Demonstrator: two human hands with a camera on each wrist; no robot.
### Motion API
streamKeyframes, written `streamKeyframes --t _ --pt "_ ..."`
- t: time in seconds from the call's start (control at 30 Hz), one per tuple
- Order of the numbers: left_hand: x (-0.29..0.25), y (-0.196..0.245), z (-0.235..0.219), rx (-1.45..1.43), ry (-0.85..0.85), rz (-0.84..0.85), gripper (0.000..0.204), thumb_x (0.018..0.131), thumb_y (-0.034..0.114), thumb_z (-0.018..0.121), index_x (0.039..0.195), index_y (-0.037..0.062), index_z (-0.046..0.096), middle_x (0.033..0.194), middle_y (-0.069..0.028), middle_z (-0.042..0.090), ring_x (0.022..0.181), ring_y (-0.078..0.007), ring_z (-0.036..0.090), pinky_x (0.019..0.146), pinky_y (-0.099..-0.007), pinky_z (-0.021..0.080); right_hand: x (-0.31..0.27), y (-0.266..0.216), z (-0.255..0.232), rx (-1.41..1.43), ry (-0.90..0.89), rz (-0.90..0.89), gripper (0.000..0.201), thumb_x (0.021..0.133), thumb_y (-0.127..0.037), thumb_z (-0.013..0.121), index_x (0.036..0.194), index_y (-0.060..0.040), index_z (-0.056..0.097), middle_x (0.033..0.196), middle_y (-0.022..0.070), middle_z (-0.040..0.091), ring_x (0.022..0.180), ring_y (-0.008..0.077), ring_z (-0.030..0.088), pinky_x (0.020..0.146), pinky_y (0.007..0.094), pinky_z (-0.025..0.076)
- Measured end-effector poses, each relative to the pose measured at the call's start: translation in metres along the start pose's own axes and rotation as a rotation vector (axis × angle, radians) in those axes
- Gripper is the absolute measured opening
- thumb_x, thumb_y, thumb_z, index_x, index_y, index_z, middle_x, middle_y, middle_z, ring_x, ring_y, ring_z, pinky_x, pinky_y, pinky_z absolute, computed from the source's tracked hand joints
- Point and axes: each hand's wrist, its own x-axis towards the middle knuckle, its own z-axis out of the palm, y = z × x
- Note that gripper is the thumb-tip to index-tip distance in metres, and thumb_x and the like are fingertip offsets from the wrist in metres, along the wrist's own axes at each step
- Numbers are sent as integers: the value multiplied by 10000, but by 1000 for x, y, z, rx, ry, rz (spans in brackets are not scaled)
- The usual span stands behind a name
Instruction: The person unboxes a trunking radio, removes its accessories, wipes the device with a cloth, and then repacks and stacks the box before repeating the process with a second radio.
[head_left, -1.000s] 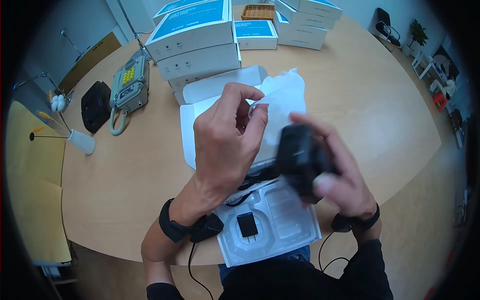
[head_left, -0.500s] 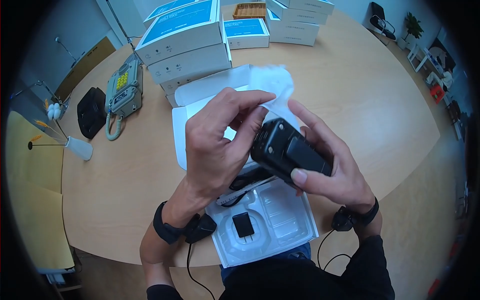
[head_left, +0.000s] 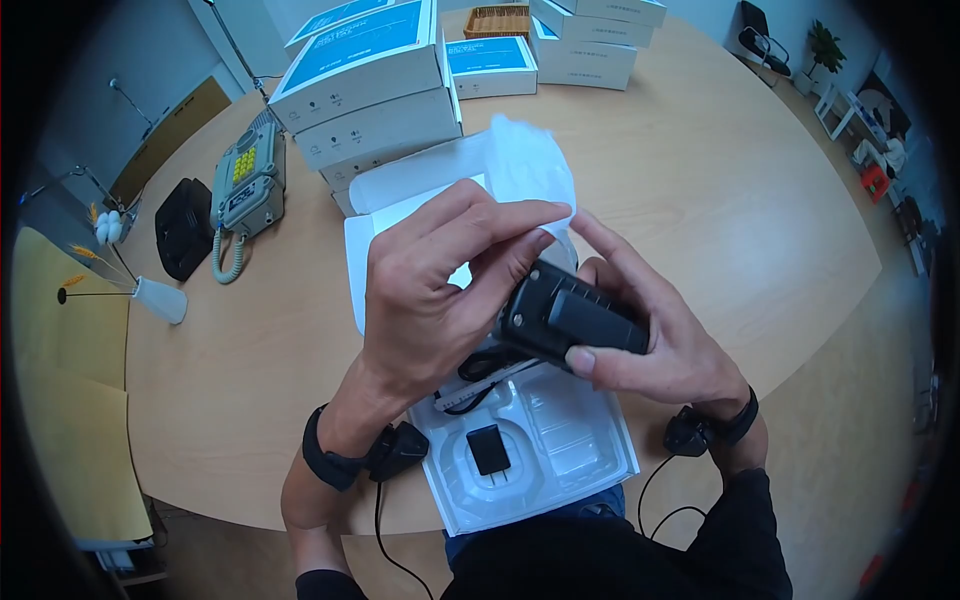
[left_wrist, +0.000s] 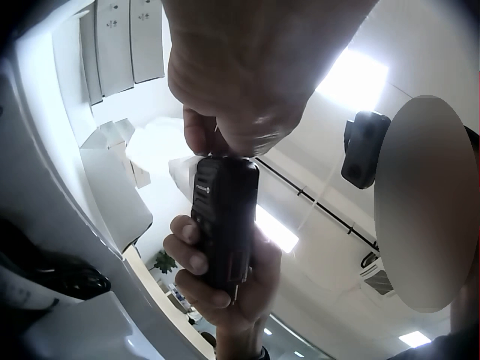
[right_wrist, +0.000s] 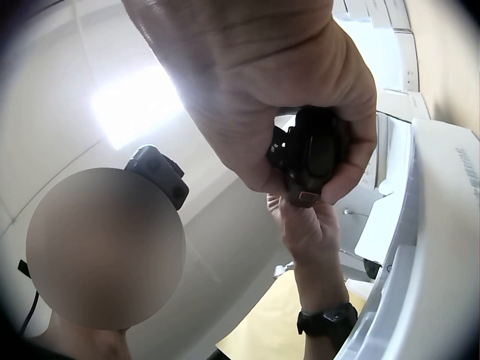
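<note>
My right hand grips a chunky black handheld device, thumb along its near side and fingers round the far side. A ribbed front with a small logo on the device shows in the left wrist view. Over its left end, my left hand pinches a thin white plastic bag between thumb and index finger. The bag spreads away behind the fingertips. Below the hands lies a white moulded tray holding a black plug adapter. Coiled black cable shows beside the tray, partly hidden by the left hand.
An open white box stands just behind the hands. Stacked blue-and-white boxes rise at the back left, with more boxes and a wicker basket beyond. A telephone, black pouch and white vase occupy the left side.
The right hand has brought the device leftward to the left hand's fingertips and turned it flatter. The bag has shifted left with the pinching left hand.
</note>
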Motion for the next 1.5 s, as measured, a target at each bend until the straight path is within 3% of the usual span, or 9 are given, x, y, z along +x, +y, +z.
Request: streamKeyframes --t 0.1,0.47,0.67,0.83,1.0,1.13,1.3,1.43,1.5 --pt "1 1 -1 11 -3 37 283 866 -51 741 1127 55 776 764 -35 629 687 -130 568 616 -276 455 2 -9 -3 179 -6 189 792 906 -179 740 1561 4 334 1072 82 606 860 113 617 740 247 506" --pt "1 0 -1 293 15 207 367 841 -138 708 1160 38 748 796 -71 616 698 -175 604 606 -301 479 1 -4 4 215 219 -26 602 971 -197 690 1448 -1 379 1196 131 565 903 117 630 676 249 538" --pt "1 3 0 314 49 281 387 803 -168 713 1144 12 742 791 -71 609 689 -182 611 584 -313 483 3 16 15 31 318 -258 630 947 -174 718 1437 -5 361 1223 128 530 1012 143 595 805 270 512" --pt "1 14 5 296 -30 385 409 785 -186 708 1148 1 735 789 -76 624 672 -185 592 581 -315 485 5 12 13 73 336 -239 749 935 -170 714 1530 -1 291 1154 115 549 981 158 581 838 290 489" --pt "-1 22 1 168 10 213 350 846 -175 668 1142 2 724 813 -75 666 661 -175 576 586 -296 462 5 13 1 3 222 -186 933 899 -149 722 1629 -15 156 1096 108 568 958 166 581 831 299 494" --pt "0 22 1 113 29 212 370 818 -180 676 1132 9 728 810 -79 662 651 -195 565 594 -304 458 13 23 3 -307 219 -481 943 830 -91 733 1624 -28 228 1089 128 582 956 199 595 826 322 497" --pt "-3 21 3 376 -129 449 525 659 -39 751 1173 65 738 770 -37 568 697 -223 561 626 -354 467 12 22 2 -401 224 -509 775 783 -33 729 1504 -10 445 1084 136 574 947 235 602 838 331 495" --pt "-4 16 3 481 -166 532 451 707 151 736 1154 95 720 807 2 519 725 -168 556 714 -315 466 11 25 9 -102 344 -432 697 832 -24 720 1454 -33 405 1085 98 558 948 161 577 843 301 495" --pt "-4 19 3 444 -184 506 514 702 80 748 1214 97 707 785 -9 534 723 -199 565 705 -340 485 11 28 11 -120 372 -462 696 849 -29 715 1448 -36 359 1119 94 553 983 136 563 849 284 495"
